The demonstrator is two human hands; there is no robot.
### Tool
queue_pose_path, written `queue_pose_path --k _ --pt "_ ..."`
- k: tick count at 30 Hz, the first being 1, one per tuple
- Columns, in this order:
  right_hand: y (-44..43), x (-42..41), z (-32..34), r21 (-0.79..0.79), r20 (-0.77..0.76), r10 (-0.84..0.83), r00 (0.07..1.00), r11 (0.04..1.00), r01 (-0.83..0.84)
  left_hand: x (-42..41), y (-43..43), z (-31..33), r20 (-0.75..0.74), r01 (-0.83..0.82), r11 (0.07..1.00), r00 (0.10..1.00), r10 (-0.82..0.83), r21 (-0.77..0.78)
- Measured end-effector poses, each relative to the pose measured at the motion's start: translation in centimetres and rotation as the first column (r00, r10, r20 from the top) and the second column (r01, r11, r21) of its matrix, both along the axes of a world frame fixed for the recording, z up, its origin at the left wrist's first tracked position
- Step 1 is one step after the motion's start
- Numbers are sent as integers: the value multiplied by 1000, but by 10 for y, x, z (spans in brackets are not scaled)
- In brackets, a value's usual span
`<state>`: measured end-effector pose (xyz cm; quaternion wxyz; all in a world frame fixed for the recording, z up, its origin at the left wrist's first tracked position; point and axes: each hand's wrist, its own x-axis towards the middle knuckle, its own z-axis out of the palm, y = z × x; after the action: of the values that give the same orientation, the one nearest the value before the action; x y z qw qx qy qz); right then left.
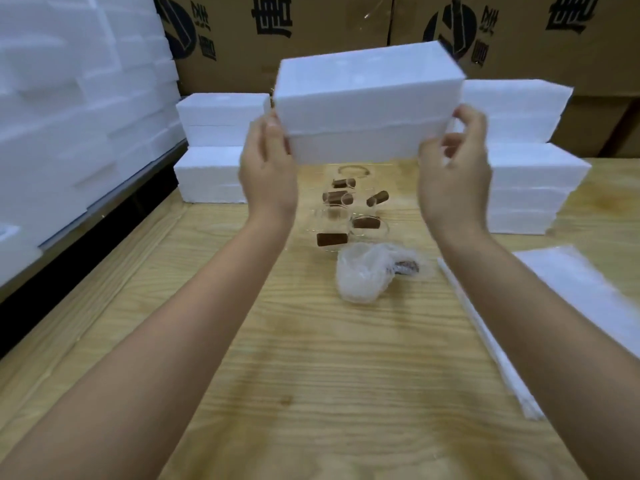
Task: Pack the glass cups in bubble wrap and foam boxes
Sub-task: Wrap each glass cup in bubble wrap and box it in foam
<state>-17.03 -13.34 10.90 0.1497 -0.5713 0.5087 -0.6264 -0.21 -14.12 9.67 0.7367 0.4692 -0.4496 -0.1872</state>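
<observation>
White rectangular styrofoam box [367,98] is held in the air btwn both hands, above the light wooden table [311,375] and well clear of it. A seam runs along its front face, so it looks like lid + base, closed. Step in hand, prob.: split the halves to take the bubble-wrapped glass cup [367,275] lying on the table below. To do it well: lower the box near the table first and pull evenly at both ends along the seam w/o twisting, since foam likely snaps. Keep it off the bare clear glass cups w/ brown handles [363,223] grouped just beyond the wrapped one. L hand [268,164] grips the left end, thumb on the front by the seam, fingers hidden behind. R hand [457,168] grips the right end, fingers curled round the corner. Both forearms reach fwd and up.
</observation>
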Motion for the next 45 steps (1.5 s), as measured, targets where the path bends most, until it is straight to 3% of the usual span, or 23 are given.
queue_pose_path --k 5,9,13,17,20,22,25,27,30,32,35,38,43,45 --pt "16 59 -30 102 -230 178 957 982 -158 62 17 -27 -94 -335 942 938 334 2" --pt "18 90 -59 195 -510 231 828 969 -150 94 23 -52 -120 -476 874 866 485 96" --pt "19 104 -81 199 -732 241 637 970 -139 112 26 -69 -26 -558 799 816 577 224" --pt "20 106 -92 172 -856 206 474 978 -116 115 30 -88 21 -542 768 822 570 341" --pt "21 105 -93 142 -893 170 418 985 -97 114 32 -96 -40 -523 754 811 584 397" --pt "21 103 -92 98 -894 133 428 990 -103 114 31 -94 -96 -516 758 799 594 398" --pt "24 98 -87 30 -846 100 523 990 -141 114 33 -87 -169 -546 776 773 612 315" --pt "28 92 -82 -17 -742 125 659 979 -205 113 36 -81 -258 -527 817 777 574 233" --pt "38 73 -73 -136 -441 177 880 956 -261 107 40 -69 -393 -386 921 840 374 52" --pt "45 54 -69 -219 -248 203 947 941 -259 99 46 -60 -377 -246 968 903 207 -58" --pt "53 22 -68 -294 -54 199 979 933 -206 79 56 -55 -176 -50 987 984 22 -156" --pt "64 -7 -78 -237 148 207 967 957 -169 59 70 -61 -32 152 977 987 -159 -146" --pt "80 -49 -95 -212 179 370 912 919 -331 47 86 -78 97 525 851 846 -524 11" --pt "79 -60 -101 -144 150 426 892 902 -407 47 89 -83 119 572 816 807 -579 89"
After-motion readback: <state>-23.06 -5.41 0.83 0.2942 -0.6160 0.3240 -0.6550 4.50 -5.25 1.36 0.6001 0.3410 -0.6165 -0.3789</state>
